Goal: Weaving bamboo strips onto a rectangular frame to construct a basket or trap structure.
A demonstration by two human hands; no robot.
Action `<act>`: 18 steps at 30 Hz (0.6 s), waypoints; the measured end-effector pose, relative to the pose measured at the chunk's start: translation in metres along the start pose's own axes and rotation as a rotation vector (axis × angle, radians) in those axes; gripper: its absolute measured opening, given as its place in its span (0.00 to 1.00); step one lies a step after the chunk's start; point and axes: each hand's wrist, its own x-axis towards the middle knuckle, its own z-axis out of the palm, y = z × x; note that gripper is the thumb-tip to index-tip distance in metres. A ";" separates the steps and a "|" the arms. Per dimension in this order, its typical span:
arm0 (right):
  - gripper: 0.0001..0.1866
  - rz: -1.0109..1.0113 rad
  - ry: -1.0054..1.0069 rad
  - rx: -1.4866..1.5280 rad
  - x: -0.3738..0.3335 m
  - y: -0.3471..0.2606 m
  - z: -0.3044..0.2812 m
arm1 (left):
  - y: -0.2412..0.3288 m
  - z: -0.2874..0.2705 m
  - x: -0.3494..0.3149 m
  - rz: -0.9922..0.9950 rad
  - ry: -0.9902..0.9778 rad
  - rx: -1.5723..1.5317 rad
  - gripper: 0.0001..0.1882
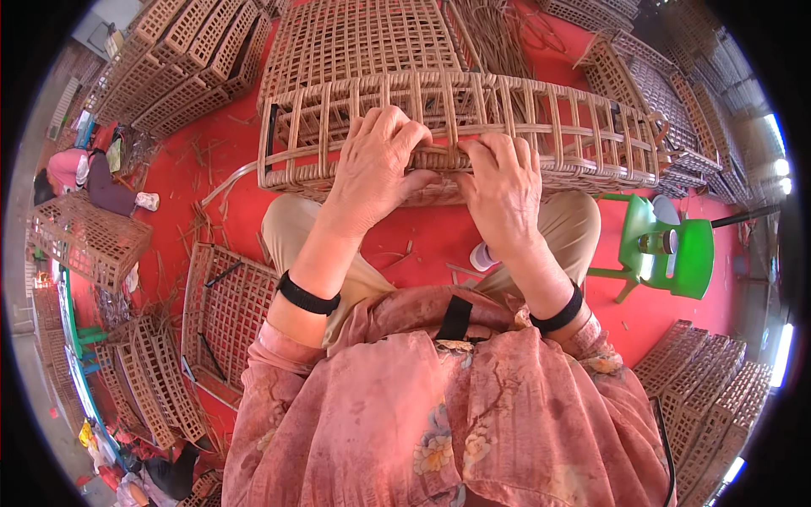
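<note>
A long open-weave rattan basket [473, 127] lies across the person's knees, its slatted inside holding nothing visible. The left hand [376, 165] and right hand [503, 182] both clasp the basket's near rim, fingers curled tightly over the woven edge. Right of the basket stands a green plastic chair [672, 253]; left of it, a flat rattan panel [224, 308] lies on the red floor [186, 169].

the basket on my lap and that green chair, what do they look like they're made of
The woven basket: looks like rattan or split cane, tan and matte, with round rods as a frame and thin strips wound along the rim where both hands press; which plant fibre it is I cannot tell. The green chair: likely moulded plastic, judging by its even bright colour, smooth faintly glossy surface and one-piece look.
</note>
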 end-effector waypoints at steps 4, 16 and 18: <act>0.20 -0.029 0.037 -0.012 0.001 -0.003 0.000 | 0.001 0.002 0.001 0.043 0.050 0.019 0.23; 0.15 -0.133 -0.167 0.009 0.023 -0.003 -0.004 | 0.000 0.001 0.000 -0.013 0.020 -0.005 0.25; 0.16 -0.142 -0.183 0.065 0.030 0.001 -0.005 | -0.001 0.002 -0.001 0.004 0.059 -0.010 0.25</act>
